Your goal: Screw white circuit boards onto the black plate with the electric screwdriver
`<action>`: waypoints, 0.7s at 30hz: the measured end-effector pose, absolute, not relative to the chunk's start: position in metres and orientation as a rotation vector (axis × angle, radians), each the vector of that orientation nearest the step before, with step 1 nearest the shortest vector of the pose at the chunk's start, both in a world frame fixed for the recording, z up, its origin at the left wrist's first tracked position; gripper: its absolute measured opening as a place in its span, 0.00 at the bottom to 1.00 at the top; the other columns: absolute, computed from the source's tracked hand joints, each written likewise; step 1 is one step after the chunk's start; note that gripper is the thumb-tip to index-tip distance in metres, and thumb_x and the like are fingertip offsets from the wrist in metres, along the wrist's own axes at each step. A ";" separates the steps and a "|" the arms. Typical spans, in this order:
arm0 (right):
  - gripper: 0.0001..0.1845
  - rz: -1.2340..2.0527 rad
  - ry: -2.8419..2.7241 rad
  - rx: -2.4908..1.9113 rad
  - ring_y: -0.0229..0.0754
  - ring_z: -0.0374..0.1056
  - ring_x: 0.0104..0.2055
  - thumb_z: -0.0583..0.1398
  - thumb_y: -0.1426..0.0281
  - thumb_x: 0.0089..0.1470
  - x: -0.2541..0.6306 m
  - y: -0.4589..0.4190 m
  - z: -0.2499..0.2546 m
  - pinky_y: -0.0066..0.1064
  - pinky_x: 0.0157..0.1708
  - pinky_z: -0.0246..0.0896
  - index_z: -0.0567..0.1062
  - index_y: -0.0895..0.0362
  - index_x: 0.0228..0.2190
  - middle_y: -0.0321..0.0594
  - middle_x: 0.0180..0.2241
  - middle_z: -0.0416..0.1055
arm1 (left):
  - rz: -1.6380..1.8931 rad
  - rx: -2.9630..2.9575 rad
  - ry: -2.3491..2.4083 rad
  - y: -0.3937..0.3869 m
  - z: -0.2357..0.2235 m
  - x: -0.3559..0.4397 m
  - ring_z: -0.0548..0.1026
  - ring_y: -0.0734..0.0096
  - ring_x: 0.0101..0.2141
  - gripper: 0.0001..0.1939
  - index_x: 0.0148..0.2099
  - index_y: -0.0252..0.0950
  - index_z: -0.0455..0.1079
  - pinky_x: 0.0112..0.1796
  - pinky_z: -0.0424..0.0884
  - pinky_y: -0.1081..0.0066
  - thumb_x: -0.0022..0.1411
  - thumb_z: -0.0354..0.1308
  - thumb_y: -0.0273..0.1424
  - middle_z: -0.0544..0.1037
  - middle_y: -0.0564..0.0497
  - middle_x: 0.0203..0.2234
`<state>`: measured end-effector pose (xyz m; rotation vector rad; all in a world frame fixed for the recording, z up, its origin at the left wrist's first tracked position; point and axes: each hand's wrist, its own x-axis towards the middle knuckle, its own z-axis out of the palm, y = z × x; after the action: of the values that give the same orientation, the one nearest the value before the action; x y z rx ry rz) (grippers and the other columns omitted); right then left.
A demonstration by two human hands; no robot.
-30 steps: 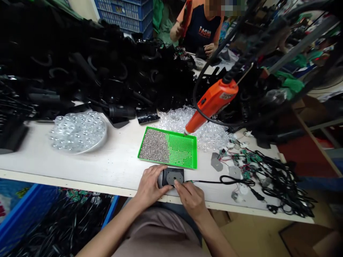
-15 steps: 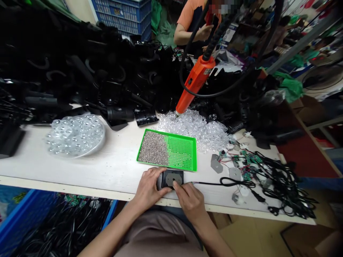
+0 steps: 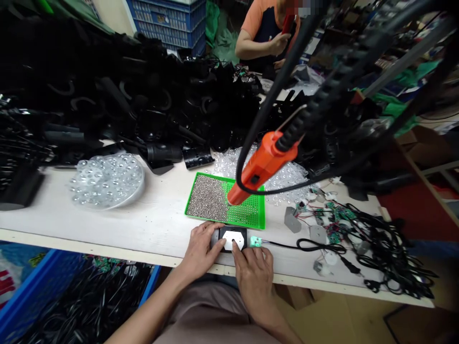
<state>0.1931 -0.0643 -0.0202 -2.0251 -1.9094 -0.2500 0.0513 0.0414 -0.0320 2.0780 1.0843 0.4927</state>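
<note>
A small black square housing [image 3: 232, 237] with a pale plate in its middle lies at the near table edge. My left hand [image 3: 201, 249] grips its left side with curled fingers. My right hand [image 3: 253, 272] rests just below it, one fingertip pressing on the pale plate. A small green circuit board [image 3: 255, 241] lies right of the housing, with a black wire running off to the right. An orange electric screwdriver [image 3: 261, 166] hangs on a cable above the green tray [image 3: 247, 212], untouched.
The green tray holds a heap of small screws [image 3: 207, 198]. Clear lenses fill a round dish [image 3: 106, 180] at left and a loose pile [image 3: 287, 174] behind the tray. Black plastic parts [image 3: 125, 95] are stacked at the back. Wired boards and cables [image 3: 358, 234] lie right. Another person [image 3: 267, 36] works opposite.
The hanging screwdriver swung back toward me, over the tray. My right hand shifted slightly down, uncovering the green circuit board; the plate now looks bright. The left hand stays on the housing.
</note>
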 end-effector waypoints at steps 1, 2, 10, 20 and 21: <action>0.16 -0.248 -1.897 -2.023 0.47 0.61 0.32 0.56 0.78 0.57 0.193 -0.065 -0.021 0.46 0.44 0.54 0.74 0.54 0.46 0.40 0.25 0.68 | 0.517 2.070 1.150 0.039 -0.034 0.055 0.69 0.56 0.50 0.16 0.53 0.41 0.65 0.50 0.62 0.54 0.65 0.52 0.38 0.74 0.47 0.46; 0.17 -0.246 -1.886 -2.023 0.46 0.61 0.32 0.56 0.78 0.58 0.193 -0.065 -0.022 0.46 0.45 0.54 0.74 0.54 0.46 0.40 0.25 0.68 | 0.535 2.068 1.213 0.037 -0.036 0.059 0.69 0.56 0.49 0.16 0.52 0.40 0.66 0.50 0.62 0.54 0.64 0.53 0.37 0.74 0.47 0.45; 0.12 -0.282 -1.795 -2.009 0.44 0.61 0.33 0.56 0.75 0.60 0.189 -0.064 -0.033 0.40 0.42 0.53 0.76 0.54 0.43 0.39 0.26 0.69 | 0.512 2.128 1.350 0.034 -0.037 0.070 0.70 0.54 0.46 0.13 0.48 0.40 0.68 0.46 0.63 0.55 0.60 0.56 0.34 0.75 0.47 0.39; 0.16 -0.295 -1.817 -2.052 0.44 0.58 0.31 0.56 0.78 0.59 0.194 -0.069 -0.035 0.39 0.37 0.50 0.74 0.54 0.46 0.37 0.24 0.66 | 0.473 2.110 1.245 0.038 -0.046 0.061 0.68 0.56 0.51 0.19 0.52 0.43 0.64 0.52 0.57 0.53 0.60 0.61 0.38 0.74 0.49 0.47; 0.17 -0.303 -1.815 -2.058 0.44 0.58 0.31 0.55 0.79 0.58 0.192 -0.069 -0.035 0.39 0.36 0.49 0.74 0.54 0.46 0.38 0.24 0.66 | 0.480 2.124 1.229 0.038 -0.047 0.059 0.67 0.56 0.52 0.19 0.53 0.44 0.64 0.52 0.56 0.53 0.60 0.61 0.38 0.74 0.49 0.48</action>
<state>0.1924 -0.0693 -0.0351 -2.0582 -1.8146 -0.3025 0.0594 0.0376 -0.0473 2.1243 1.2289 0.4804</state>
